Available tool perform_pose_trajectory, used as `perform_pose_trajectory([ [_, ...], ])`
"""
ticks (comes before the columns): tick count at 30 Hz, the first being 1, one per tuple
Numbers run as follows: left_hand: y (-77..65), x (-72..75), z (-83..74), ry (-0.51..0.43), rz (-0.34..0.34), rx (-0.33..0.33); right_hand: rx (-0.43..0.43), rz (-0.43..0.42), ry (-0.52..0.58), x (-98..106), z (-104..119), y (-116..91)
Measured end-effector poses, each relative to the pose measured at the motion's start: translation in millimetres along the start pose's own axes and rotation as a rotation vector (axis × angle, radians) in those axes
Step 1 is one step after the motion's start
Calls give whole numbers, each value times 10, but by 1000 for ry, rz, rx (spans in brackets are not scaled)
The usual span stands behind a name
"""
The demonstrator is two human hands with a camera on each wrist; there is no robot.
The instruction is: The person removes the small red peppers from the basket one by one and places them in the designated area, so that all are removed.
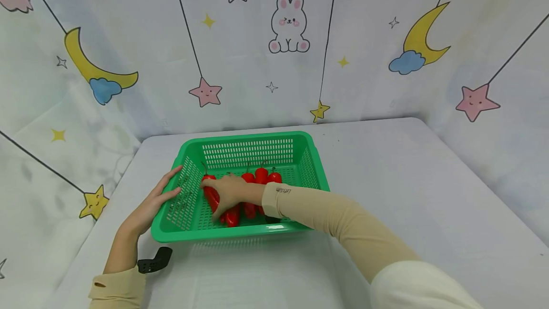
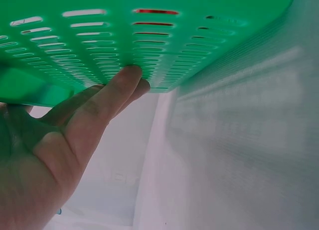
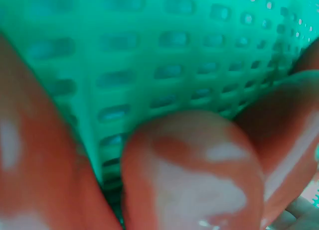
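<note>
A green perforated plastic basket (image 1: 240,236) holds several glossy red chili peppers (image 1: 261,175) with thin dark stems. My left hand (image 1: 147,209) holds its left side, fingers over the rim in the head view. In the left wrist view, that hand's fingers (image 2: 107,103) lie against the outside of the slotted wall. Inside the basket, my right hand (image 1: 229,190) grips the leftmost red pepper (image 1: 211,197), fingers at its upper part and thumb lower down. Close up in the right wrist view are rounded red peppers (image 3: 194,175); only a bit of the hand shows at lower right.
The basket stands on a white-covered table (image 1: 386,180). A black strap-like piece (image 1: 155,260) is at my left wrist. Behind the table hangs a white cloth backdrop (image 1: 249,51) printed with moons, stars and a rabbit.
</note>
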State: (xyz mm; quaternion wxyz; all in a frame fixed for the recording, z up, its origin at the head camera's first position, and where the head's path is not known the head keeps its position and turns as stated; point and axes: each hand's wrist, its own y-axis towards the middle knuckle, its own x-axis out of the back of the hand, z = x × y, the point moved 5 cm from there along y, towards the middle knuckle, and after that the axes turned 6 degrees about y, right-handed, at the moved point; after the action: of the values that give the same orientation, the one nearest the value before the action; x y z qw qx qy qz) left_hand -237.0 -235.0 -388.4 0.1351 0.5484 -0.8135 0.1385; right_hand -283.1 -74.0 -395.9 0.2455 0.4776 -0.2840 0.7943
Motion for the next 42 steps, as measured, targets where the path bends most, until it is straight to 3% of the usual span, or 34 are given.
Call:
perform_pose_trajectory([
  [16, 56, 15, 4, -14, 19, 8, 16, -120, 108, 312, -4, -131],
  [25, 27, 3, 33, -25, 16, 10, 83, -95, 234, 449, -17, -225],
  [31, 8, 21, 37, -11, -3, 12, 120, -96, 243, 596, -14, -311],
  [42, 14, 41, 26, 11, -10, -2, 78, -98, 242, 895, -135, -595],
])
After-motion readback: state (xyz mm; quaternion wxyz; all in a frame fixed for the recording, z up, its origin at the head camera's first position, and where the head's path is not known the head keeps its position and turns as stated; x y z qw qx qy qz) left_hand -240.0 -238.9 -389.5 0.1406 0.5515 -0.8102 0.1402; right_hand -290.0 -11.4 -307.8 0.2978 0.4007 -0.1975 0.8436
